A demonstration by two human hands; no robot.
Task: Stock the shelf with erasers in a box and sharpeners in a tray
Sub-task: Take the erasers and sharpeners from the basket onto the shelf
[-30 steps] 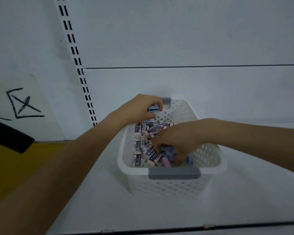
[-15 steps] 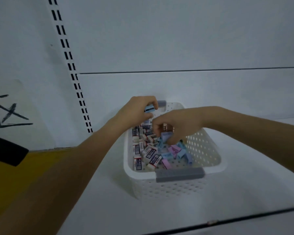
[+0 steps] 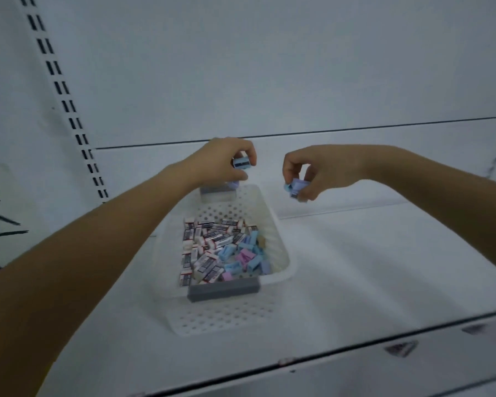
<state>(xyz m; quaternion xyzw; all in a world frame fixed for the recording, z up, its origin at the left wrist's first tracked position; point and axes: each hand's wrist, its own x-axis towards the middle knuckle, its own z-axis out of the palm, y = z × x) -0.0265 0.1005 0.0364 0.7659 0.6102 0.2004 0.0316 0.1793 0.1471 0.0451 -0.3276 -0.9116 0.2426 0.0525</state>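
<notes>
Nearest was the front lip of a white shelf. Set back from it stood a white perforated basket with a grey handle at its near end. Inside lay the mixed stock: erasers in dark printed sleeves heaped on the left, pastel blue, pink and lilac sharpeners heaped on the right, the two piles touching in the middle. Above the basket's far end hovered the person's left hand, its grip narrow, thumb and fingers pinching one blue sharpener. A lilac piece showed just below that hand, and whether it was held could not be told. The right hand hung beside the basket's far right corner, over bare shelf, fingers curled round a small cluster of sharpeners. Behind both rose the pale back panel, with a slotted upright at the left. Neither the tray nor the box was in sight, so sorting looked barely begun. The likeliest slip seemed to be on the right: several smooth little pieces in one pinch could work loose and scatter on the shelf or roll off its lip. A hurried reach might also scoop an eraser up among the sharpeners.
</notes>
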